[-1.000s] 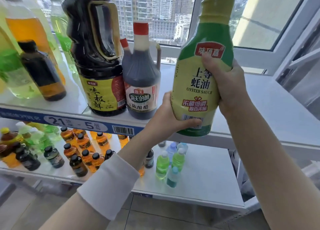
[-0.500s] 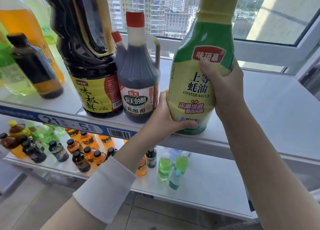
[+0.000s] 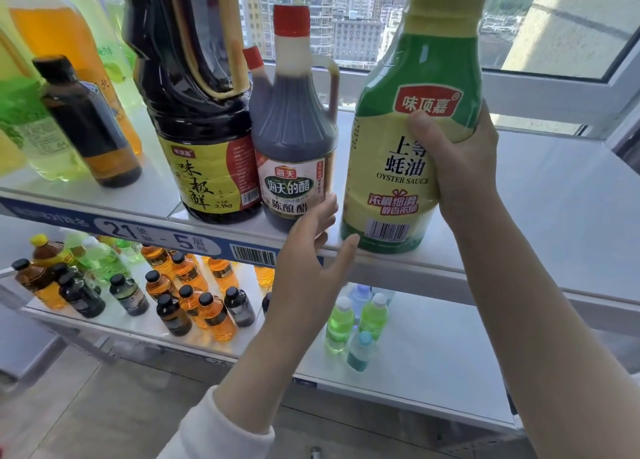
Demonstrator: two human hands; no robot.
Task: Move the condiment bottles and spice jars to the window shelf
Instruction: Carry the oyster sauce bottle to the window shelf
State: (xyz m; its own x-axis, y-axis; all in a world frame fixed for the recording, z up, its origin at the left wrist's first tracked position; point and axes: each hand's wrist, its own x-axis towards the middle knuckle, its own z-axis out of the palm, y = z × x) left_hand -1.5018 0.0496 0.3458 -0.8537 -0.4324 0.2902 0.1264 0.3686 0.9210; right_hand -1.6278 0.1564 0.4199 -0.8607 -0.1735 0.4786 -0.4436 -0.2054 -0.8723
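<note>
Holding the oyster sauce bottle (image 3: 412,168) with my right hand (image 3: 457,171), I have the fingers wrapped around its right side and the thumb pressed on the front label, so this hand is closed firmly on it. My left hand (image 3: 311,251) is open, fingers spread, palm near the lower left of the bottle and just in front of the shelf edge; it grips nothing.

The bottle's base seems to rest on the window shelf (image 3: 554,216), very close to the front lip. I judge this is the main risk: if I let go now, a tall and heavy bottle so near the edge may tip forward and fall to the lower shelf (image 3: 433,372), where many small bottles (image 3: 194,306) stand. I should push it deeper before releasing.

Just to its left stands the vinegar bottle (image 3: 294,154), with only a narrow gap between them. A sideways push could knock it, and it could then hit the big soy sauce jug (image 3: 204,119) beside it. My left fingers are also near the vinegar label, so a careless move there may shift it.

Behind is the window frame (image 3: 540,95); pushing too hard could strike it.
</note>
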